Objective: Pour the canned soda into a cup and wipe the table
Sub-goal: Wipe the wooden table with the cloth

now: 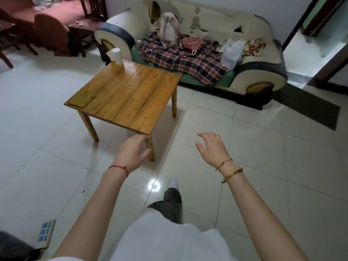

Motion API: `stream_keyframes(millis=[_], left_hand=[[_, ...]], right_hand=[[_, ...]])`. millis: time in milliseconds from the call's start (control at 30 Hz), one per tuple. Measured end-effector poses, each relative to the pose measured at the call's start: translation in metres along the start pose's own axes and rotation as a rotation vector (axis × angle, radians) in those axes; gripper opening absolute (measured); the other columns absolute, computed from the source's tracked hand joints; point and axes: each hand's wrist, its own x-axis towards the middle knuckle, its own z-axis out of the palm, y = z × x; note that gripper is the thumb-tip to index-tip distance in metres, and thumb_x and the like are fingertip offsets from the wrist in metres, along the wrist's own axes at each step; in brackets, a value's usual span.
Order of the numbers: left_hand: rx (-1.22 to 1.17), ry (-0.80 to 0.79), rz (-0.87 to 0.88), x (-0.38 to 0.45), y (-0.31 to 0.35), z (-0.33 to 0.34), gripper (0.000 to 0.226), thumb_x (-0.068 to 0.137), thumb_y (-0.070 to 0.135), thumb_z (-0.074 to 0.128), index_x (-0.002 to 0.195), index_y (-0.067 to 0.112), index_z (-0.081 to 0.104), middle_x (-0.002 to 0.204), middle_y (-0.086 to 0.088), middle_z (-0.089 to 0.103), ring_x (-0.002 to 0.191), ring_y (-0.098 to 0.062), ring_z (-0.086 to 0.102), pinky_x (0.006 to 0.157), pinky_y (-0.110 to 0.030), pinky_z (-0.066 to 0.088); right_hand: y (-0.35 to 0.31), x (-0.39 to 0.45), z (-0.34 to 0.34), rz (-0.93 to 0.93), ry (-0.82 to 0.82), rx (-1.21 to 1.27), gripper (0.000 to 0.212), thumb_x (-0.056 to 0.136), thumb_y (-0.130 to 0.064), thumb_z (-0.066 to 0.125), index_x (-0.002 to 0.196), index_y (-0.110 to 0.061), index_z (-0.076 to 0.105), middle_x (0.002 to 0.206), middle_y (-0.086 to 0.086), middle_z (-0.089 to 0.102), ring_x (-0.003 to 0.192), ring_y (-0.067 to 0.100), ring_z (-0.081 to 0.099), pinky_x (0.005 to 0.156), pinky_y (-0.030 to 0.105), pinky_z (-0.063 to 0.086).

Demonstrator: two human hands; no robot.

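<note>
A low wooden table point(131, 98) stands on the tiled floor ahead of me. A white paper roll point(116, 55) stands upright at its far left corner. A flat yellowish folded cloth point(82, 98) lies at its near left corner. No can or cup shows in this view. My left hand point(131, 153) hangs in the air just short of the table's near corner, fingers relaxed and holding nothing. My right hand point(211, 147) hovers over the floor to the right of the table, fingers spread and empty.
A worn sofa point(263, 72) with a plaid blanket point(180, 57), a white bag and a plastic bag stands behind the table. Dark wooden chairs point(50, 40) are at the far left. A power strip point(45, 234) lies on the floor near left. My shoe point(173, 185) is ahead of me.
</note>
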Motion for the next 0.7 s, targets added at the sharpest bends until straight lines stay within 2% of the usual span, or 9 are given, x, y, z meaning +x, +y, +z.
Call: stream_keyframes(millis=[200,400,567,700], left_hand=[[-0.006,-0.006,0.021,0.122,0.003,-0.012,0.046,0.093,0.03,0.062,0.136,0.018,0.052,0.133,-0.004,0.058,0.125,-0.023,0.052,0.103,-0.046,0.045],[0.014,0.04,0.003,0.231,0.002,-0.03,0.047,0.093,0.034,0.06,0.137,0.02,0.05,0.137,-0.001,0.055,0.128,-0.021,0.05,0.104,-0.044,0.045],[0.027,0.03,-0.049,0.289,-0.003,-0.035,0.048,0.093,0.034,0.061,0.138,0.022,0.05,0.14,0.001,0.053,0.131,-0.018,0.047,0.109,-0.041,0.042],[0.033,0.035,-0.111,0.317,-0.012,-0.035,0.048,0.094,0.035,0.06,0.139,0.022,0.05,0.138,0.002,0.054,0.13,-0.017,0.048,0.107,-0.041,0.043]], right_hand=[[0.014,0.11,-0.04,-0.007,0.024,0.007,0.044,0.1,-0.034,0.041,0.141,-0.017,0.043,0.143,0.002,0.047,0.137,0.022,0.031,0.114,0.041,0.029],[0.01,0.23,-0.074,-0.063,0.044,0.002,0.044,0.1,-0.034,0.041,0.141,-0.017,0.044,0.142,0.003,0.047,0.135,0.023,0.033,0.113,0.041,0.03],[0.003,0.298,-0.075,-0.103,0.0,0.034,0.043,0.1,-0.034,0.041,0.14,-0.018,0.044,0.141,0.001,0.048,0.135,0.02,0.033,0.114,0.04,0.03],[0.001,0.347,-0.07,-0.149,-0.059,0.043,0.044,0.1,-0.034,0.041,0.141,-0.018,0.043,0.141,0.001,0.048,0.136,0.02,0.033,0.112,0.039,0.03]])
